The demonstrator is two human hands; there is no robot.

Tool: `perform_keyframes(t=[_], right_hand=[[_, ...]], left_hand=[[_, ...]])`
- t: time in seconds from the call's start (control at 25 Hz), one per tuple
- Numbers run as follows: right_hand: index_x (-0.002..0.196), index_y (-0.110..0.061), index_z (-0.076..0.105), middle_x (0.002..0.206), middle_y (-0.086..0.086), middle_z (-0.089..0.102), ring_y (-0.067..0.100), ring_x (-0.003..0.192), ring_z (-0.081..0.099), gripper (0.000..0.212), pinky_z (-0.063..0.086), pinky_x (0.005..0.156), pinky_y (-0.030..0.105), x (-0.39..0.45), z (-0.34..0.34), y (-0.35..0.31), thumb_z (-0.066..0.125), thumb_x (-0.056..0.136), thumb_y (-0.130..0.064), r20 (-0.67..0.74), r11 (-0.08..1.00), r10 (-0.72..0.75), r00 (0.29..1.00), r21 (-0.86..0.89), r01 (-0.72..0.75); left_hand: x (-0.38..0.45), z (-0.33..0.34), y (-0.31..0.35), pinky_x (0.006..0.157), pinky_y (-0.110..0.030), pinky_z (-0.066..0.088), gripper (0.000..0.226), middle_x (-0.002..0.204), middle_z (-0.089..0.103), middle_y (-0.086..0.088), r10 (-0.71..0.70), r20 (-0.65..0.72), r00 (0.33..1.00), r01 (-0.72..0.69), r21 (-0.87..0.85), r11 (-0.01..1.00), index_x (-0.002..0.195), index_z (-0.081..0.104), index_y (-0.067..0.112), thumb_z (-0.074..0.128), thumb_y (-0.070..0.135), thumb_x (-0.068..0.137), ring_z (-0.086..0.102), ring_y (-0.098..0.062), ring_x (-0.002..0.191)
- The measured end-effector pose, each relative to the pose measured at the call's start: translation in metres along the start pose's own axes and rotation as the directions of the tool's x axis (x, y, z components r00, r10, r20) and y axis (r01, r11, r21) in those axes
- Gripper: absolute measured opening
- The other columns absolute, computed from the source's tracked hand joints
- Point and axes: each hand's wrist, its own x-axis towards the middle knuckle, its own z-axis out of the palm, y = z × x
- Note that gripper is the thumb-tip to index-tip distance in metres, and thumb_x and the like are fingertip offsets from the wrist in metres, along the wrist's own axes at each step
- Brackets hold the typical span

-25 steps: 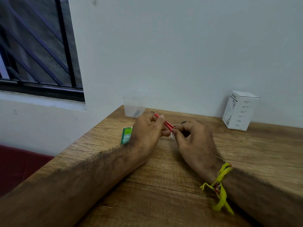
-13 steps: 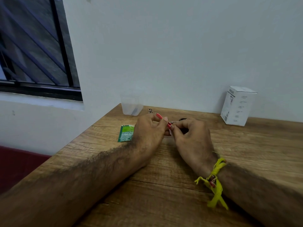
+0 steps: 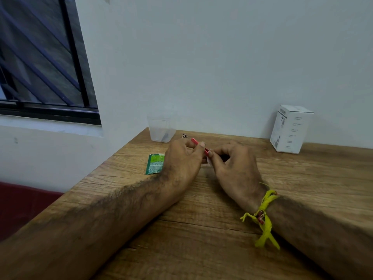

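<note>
Both forearms lie on the wooden table (image 3: 201,229), and a yellow thread (image 3: 264,215) is knotted round the right wrist. The left hand (image 3: 181,160) rests on its side with its fingers curled, pinching a thin red stick (image 3: 195,141) between thumb and forefinger. The stick slants from above the left knuckles down towards the right hand (image 3: 236,166). The right hand sits just beside the left, fingers curled, with its thumb and forefinger tips pinching the stick's lower end. The two hands almost touch there, just above the table. A small pale bit shows under the right fingertips; what it is cannot be told. Just left of the left hand, partly hidden by it, a green sachet (image 3: 155,164) lies flat on the table. Beyond the left hand sits a tiny dark item (image 3: 184,135), and a little further off to the left a clear cup (image 3: 161,129) stands against the wall. Well beyond the right hand, to its right, a white box (image 3: 290,129) stands upright by the wall. Far to the left of both hands is a barred window (image 3: 40,57).
</note>
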Motion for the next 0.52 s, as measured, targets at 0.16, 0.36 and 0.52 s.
perform_keyframes(t=[0.16,0.36,0.52], right_hand=[[0.083,-0.020,0.079,0.078,-0.005,0.069,0.013,0.075,0.063,0.011,0.056,0.070,0.042,0.002,-0.004,0.004,0.070,0.088,-0.025,0.091,0.998,0.048,0.995,-0.051,-0.043],[0.088,-0.021,0.078,0.083,-0.005,0.067,0.014,0.080,0.062,0.012,0.054,0.073,0.042,0.001,-0.002,0.003,0.067,0.089,-0.027,0.059,0.998,-0.007,0.998,-0.069,0.011],[0.090,-0.021,0.078,0.084,-0.006,0.066,0.012,0.081,0.061,0.012,0.054,0.075,0.041,0.000,-0.004,0.002,0.069,0.088,-0.027,0.094,0.997,-0.019,0.995,-0.075,0.026]], left_hand=[[0.005,-0.003,0.002,0.069,-0.031,0.058,0.019,0.083,0.078,-0.005,-0.017,-0.004,1.000,0.017,-0.021,1.000,0.094,0.069,0.008,0.058,0.022,0.101,0.077,-0.012,0.076],[0.009,-0.004,0.002,0.070,-0.033,0.060,0.018,0.085,0.078,-0.007,-0.010,-0.015,1.000,0.009,-0.038,0.999,0.099,0.066,0.007,0.058,0.023,0.101,0.077,-0.014,0.074],[0.012,-0.010,0.004,0.059,-0.025,0.055,0.016,0.085,0.078,-0.009,-0.026,-0.031,0.999,0.024,-0.067,0.997,0.097,0.065,0.007,0.058,0.021,0.101,0.077,-0.014,0.071]])
